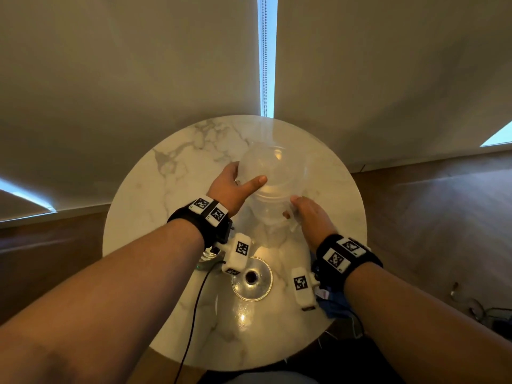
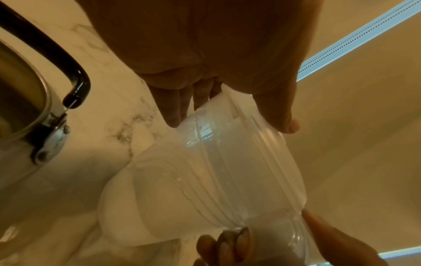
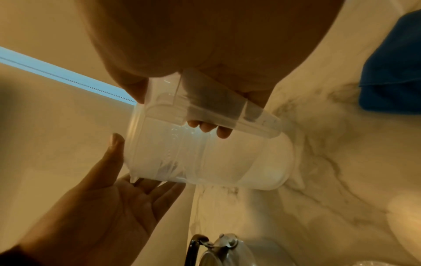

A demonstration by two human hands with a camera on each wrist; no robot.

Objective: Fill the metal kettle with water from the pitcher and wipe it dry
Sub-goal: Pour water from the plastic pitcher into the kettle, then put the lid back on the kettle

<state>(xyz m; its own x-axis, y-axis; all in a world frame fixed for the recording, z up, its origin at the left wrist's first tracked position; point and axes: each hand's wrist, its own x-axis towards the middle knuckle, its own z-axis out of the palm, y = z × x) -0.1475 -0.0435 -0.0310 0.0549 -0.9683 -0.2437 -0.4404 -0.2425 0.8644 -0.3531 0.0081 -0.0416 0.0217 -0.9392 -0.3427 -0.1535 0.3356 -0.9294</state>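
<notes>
A translucent plastic pitcher [image 1: 270, 181] hangs tilted above the round marble table [image 1: 166, 189], with water drops inside its wall [image 2: 205, 162]. My left hand [image 1: 231, 187] cradles its rim end, with straight fingers [image 3: 145, 190] under the rim and the thumb along the side. My right hand [image 1: 304, 214] grips the pitcher's handle [image 3: 227, 108], fingers [image 3: 205, 127] curled through it. The metal kettle [image 2: 20, 126] with a black handle [image 2: 56, 54] stands open below my left wrist, mostly hidden in the head view. Its shiny lid [image 1: 252, 278] lies on the table nearer to me.
A blue cloth [image 1: 336, 303] lies at the table's right edge under my right wrist, also showing as a blue cloth [image 3: 391, 68] in the right wrist view. A black cable [image 1: 194, 314] trails off the table's near edge. Window blinds hang behind the table.
</notes>
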